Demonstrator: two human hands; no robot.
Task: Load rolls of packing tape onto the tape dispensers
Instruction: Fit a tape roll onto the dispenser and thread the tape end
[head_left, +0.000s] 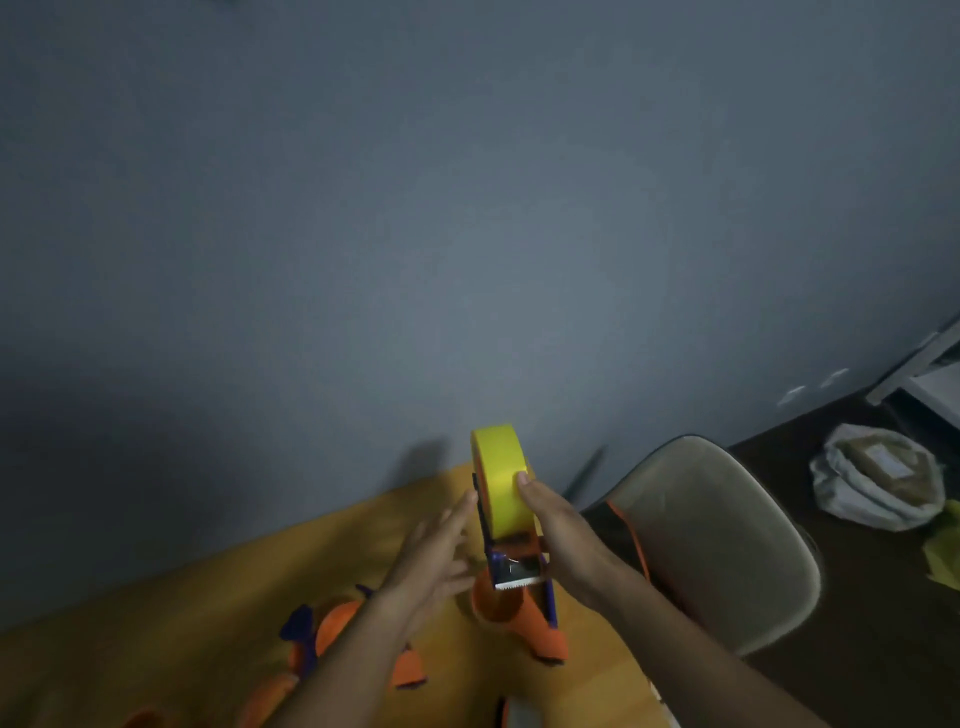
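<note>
Right fingers: we see the right hand (558, 535) curled round the yellow tape roll (500, 480), thumb tip on its outer band
Left fingers: the left hand (434, 561) is held straight and relaxed, fingertips just beside the roll's left face; whether they touch it we cannot tell
Tape roll: it sits upright on the orange and blue tape dispenser (519, 587), above the yellow bench (218, 623)
Dispenser: we see its serrated metal blade facing us, its orange handle pointing down toward the bench
Other dispensers: a second orange and blue dispenser (317, 639) lies on the bench under the left forearm
Surroundings: a beige chair (717, 545) stands right of the bench, a white bag (878, 475) on the dark floor behind it, a grey wall (415, 208) ahead
</note>
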